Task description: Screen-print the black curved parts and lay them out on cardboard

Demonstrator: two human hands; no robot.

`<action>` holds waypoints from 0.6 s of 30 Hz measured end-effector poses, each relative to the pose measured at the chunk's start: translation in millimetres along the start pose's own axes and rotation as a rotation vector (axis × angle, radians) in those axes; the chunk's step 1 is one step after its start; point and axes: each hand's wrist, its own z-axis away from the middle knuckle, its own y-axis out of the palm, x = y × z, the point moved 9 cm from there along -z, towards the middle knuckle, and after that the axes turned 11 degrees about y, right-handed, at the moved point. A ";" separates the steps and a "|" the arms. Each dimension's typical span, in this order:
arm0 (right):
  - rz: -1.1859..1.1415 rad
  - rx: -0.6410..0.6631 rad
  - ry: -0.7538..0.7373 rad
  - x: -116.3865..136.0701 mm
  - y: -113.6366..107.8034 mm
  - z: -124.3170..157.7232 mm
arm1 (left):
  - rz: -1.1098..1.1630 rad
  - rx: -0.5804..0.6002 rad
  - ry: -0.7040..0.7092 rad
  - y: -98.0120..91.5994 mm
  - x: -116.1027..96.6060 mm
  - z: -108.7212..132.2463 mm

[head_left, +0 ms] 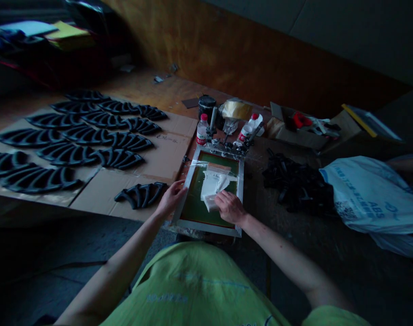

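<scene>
A metal-framed screen (240,181) with a green mesh lies in front of me, clamped at its far edge. On the mesh rests a crumpled white cloth or sheet (211,186), next to a wooden-edged strip (218,168). My right hand (229,207) pinches the near right corner of the white cloth. At the frame's left edge is my left hand (173,198), its fingers curled near the rim; whether it grips the rim is unclear. A black ribbed piece (140,195) lies on cardboard to the left of that hand.
Several black ribbed pieces (67,151) cover the cardboard (165,158) at left. Behind the screen stand red-capped bottles (202,130), a dark jar (207,106) and tape (236,110). At right are an open box (295,133), black parts (291,183) and a plastic bag (372,194).
</scene>
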 end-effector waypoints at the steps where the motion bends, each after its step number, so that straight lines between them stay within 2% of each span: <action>1: -0.031 0.002 0.017 -3.2 -4.4 -2.4 | 0.011 -0.008 -0.013 -0.3 -2.7 1.0; 5: -0.203 -0.125 0.249 -38.4 -41.3 -42.2 | 0.051 0.025 -0.035 1.5 -19.4 3.3; 8: -0.251 -0.209 0.384 -71.0 -69.5 -69.4 | 0.048 0.031 -0.019 -2.5 -43.6 5.2; 10: -0.268 -0.302 0.441 -99.0 -91.7 -70.2 | 0.054 0.004 0.015 -7.2 -67.1 4.9; 13: -0.277 -0.511 0.595 -152.3 -116.3 -40.3 | 0.126 -0.046 0.080 -9.3 -108.3 -3.8; 14: -0.261 -0.534 0.652 -166.3 -114.0 -27.8 | 0.162 -0.081 0.134 -10.0 -125.1 -10.0; 16: -0.225 -0.491 0.712 -177.9 -91.2 -8.5 | 0.240 -0.142 0.294 -9.9 -161.9 -25.7; 18: -0.221 -0.364 0.678 -164.3 -49.9 -0.1 | 0.320 -0.145 0.435 -4.5 -193.8 -42.8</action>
